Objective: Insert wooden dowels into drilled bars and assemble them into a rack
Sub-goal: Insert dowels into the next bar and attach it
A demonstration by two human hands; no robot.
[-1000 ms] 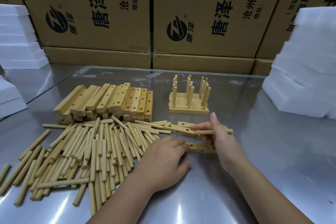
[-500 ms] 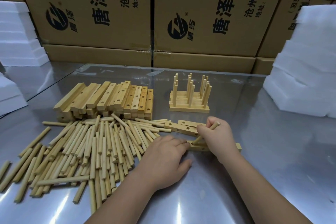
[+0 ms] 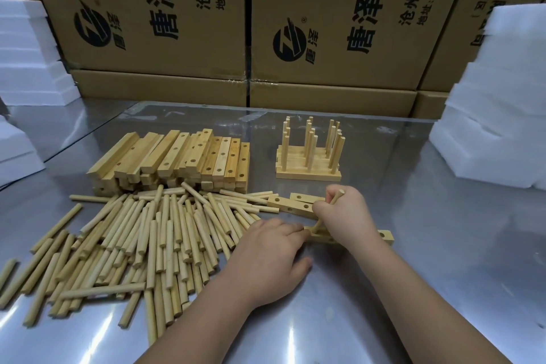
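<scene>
The right grip clenches a pale wooden dowel tilted into a drilled light-wood bar; the released left grip touches its end.

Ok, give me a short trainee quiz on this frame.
1. True or false: the right hand grips a dowel whose lower end meets a bar.
2. The left hand: A touches the bar's end; B grips a dowel; C hangs in the air.
3. What stands beyond the hands?
Key: 1 true; 2 A; 3 a finished rack.
</scene>
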